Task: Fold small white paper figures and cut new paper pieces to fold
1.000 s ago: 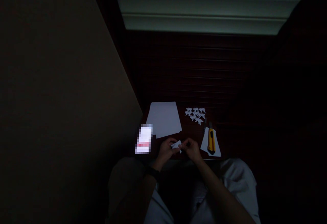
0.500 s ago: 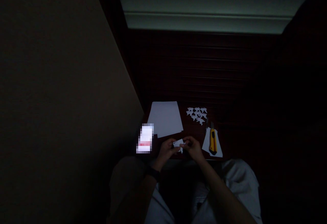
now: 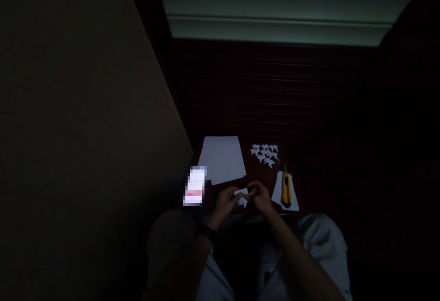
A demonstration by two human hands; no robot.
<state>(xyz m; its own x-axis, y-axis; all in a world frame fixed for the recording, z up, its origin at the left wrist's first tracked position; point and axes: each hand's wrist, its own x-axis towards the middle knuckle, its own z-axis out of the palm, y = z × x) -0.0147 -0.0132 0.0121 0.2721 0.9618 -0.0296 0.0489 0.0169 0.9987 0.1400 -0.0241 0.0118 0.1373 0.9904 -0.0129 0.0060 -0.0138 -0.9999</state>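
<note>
folded white paper [image 3: 241, 191] is at the near edge of the dark table [image 3: 253, 172], between both hands; whether it touches the tabletop i cannot tell. nearest my remote view are pale-trousered legs [image 3: 325, 239]. next, a dark wristband [image 3: 206, 232] circles the left wrist. the left hand [image 3: 226, 200] grips the paper's left side between thumb and fingers; the right hand [image 3: 262, 198] pinches its right side, fingers bent. a small pointed flap hangs toward me. to the right, i see a yellow-and-black cutter [image 3: 286, 192], grey tip pointing away, lying on small white sheets [image 3: 277, 191]. to the left, a bright pixelated rectangle [image 3: 195, 185] overlaps the corner of large white sheets [image 3: 222, 159]. beyond the right hand, small folded pieces [image 3: 264, 155] lie clustered. farthest, a dark slatted panel [image 3: 257, 85] stands below pale slats [image 3: 282, 30].
</note>
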